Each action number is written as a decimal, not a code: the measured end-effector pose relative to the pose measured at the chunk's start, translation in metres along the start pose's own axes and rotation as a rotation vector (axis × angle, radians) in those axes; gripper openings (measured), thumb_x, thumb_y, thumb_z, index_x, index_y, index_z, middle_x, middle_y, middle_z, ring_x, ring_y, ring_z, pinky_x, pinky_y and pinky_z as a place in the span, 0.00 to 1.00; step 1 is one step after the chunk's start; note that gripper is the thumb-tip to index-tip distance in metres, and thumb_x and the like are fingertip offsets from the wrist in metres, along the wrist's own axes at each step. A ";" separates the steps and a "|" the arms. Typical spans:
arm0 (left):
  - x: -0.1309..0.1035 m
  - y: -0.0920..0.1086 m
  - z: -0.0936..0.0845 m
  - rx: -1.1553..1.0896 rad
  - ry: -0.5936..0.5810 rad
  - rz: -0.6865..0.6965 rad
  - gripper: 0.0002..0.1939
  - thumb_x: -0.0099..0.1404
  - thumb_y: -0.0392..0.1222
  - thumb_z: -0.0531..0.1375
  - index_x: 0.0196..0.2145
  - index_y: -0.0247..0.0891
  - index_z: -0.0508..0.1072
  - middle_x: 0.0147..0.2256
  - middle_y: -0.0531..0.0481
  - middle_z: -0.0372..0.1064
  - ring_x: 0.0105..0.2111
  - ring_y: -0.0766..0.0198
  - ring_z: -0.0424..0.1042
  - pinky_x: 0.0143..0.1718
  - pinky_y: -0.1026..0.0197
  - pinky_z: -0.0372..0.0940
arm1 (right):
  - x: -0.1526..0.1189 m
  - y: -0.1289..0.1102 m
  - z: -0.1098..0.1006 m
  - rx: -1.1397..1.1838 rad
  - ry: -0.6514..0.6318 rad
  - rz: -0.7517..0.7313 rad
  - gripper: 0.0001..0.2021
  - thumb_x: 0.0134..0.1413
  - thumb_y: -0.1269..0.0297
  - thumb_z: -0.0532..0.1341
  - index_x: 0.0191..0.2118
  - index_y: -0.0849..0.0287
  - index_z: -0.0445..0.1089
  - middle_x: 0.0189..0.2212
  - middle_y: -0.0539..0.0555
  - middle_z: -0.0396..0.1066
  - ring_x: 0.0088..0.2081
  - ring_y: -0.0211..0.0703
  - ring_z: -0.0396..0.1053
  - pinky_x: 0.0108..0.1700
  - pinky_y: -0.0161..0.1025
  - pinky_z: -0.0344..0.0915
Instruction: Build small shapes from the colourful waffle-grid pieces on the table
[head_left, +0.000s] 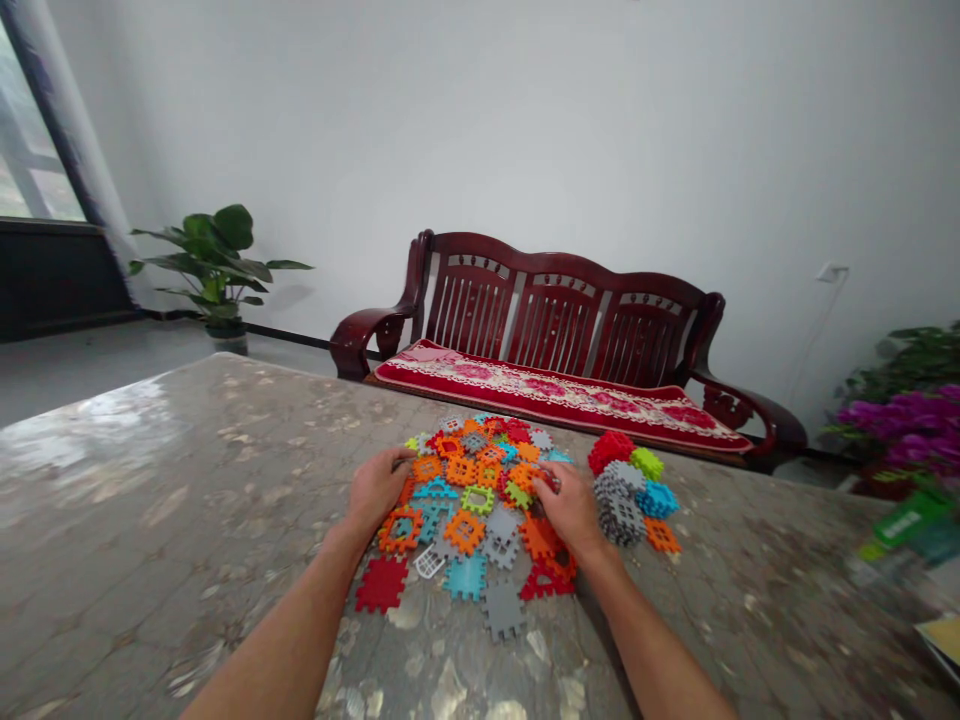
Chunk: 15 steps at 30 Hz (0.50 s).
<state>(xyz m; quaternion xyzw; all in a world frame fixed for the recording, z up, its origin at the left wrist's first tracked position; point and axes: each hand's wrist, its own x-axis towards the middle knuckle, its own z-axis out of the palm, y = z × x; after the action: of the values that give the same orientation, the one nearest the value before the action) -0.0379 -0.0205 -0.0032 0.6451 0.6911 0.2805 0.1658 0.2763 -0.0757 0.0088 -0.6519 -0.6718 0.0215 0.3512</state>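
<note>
A loose pile of interlocking plastic tiles in orange, red, blue, grey and green lies on the table between my two hands. My left hand rests at the pile's left edge, its fingers stretched out against the tiles; I make out nothing held in it. On the right side, my right hand has its thumb and fingers closed at the edge of an orange tile. Nearest to me lie a flat red tile, a light blue tile, a grey tile and a white lattice piece.
Right of my right hand stand stacks sorted by colour: red tiles, grey tiles, blue tiles, plus green and orange ones. A patterned cloth covers the table. Beyond it is a wooden bench. Purple flowers stand far right.
</note>
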 end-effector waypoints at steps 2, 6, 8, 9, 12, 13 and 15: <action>0.001 0.000 0.000 0.015 -0.014 -0.001 0.20 0.65 0.41 0.52 0.50 0.43 0.78 0.47 0.48 0.79 0.46 0.56 0.75 0.48 0.60 0.65 | 0.001 0.002 -0.002 -0.053 -0.001 0.059 0.21 0.54 0.60 0.62 0.54 0.59 0.73 0.51 0.59 0.75 0.53 0.52 0.70 0.58 0.47 0.63; 0.003 -0.002 0.002 0.021 -0.018 0.012 0.20 0.64 0.41 0.53 0.49 0.44 0.78 0.46 0.48 0.79 0.45 0.56 0.76 0.47 0.60 0.65 | 0.007 -0.002 -0.004 -0.159 -0.126 0.100 0.33 0.49 0.52 0.66 0.60 0.60 0.67 0.54 0.61 0.73 0.55 0.57 0.68 0.57 0.49 0.62; 0.003 -0.003 0.003 0.016 -0.001 0.023 0.19 0.64 0.41 0.53 0.48 0.45 0.79 0.46 0.50 0.79 0.45 0.56 0.76 0.47 0.60 0.65 | 0.010 -0.007 -0.003 -0.185 -0.180 0.107 0.34 0.48 0.51 0.66 0.61 0.58 0.66 0.53 0.60 0.73 0.54 0.57 0.68 0.56 0.48 0.63; 0.003 -0.003 0.003 0.015 0.003 0.026 0.19 0.64 0.41 0.53 0.48 0.45 0.79 0.46 0.50 0.79 0.45 0.57 0.76 0.47 0.60 0.65 | 0.011 -0.009 -0.001 -0.192 -0.198 0.112 0.34 0.49 0.51 0.66 0.62 0.58 0.66 0.53 0.59 0.73 0.54 0.57 0.69 0.56 0.48 0.63; 0.002 -0.003 0.002 0.023 -0.006 0.022 0.20 0.64 0.41 0.53 0.48 0.44 0.79 0.46 0.50 0.79 0.45 0.57 0.76 0.47 0.60 0.65 | 0.014 -0.013 0.003 -0.213 -0.211 0.115 0.32 0.50 0.54 0.65 0.61 0.56 0.66 0.52 0.57 0.74 0.54 0.55 0.69 0.55 0.46 0.63; 0.002 -0.003 0.002 0.028 -0.011 0.017 0.20 0.64 0.41 0.52 0.49 0.44 0.78 0.47 0.50 0.79 0.45 0.56 0.76 0.48 0.60 0.65 | 0.014 -0.014 0.004 -0.223 -0.204 0.104 0.31 0.51 0.55 0.65 0.61 0.55 0.67 0.52 0.57 0.75 0.53 0.54 0.69 0.55 0.46 0.62; 0.002 -0.003 0.002 0.034 -0.012 0.016 0.20 0.64 0.42 0.52 0.49 0.44 0.78 0.47 0.50 0.79 0.46 0.56 0.76 0.48 0.60 0.65 | 0.011 -0.014 0.004 -0.239 -0.176 0.056 0.28 0.51 0.56 0.64 0.59 0.56 0.68 0.52 0.57 0.74 0.53 0.53 0.69 0.56 0.45 0.62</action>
<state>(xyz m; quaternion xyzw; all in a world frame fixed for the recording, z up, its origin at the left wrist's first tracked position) -0.0392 -0.0184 -0.0062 0.6551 0.6895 0.2662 0.1568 0.2632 -0.0663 0.0178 -0.7033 -0.6791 0.0081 0.2100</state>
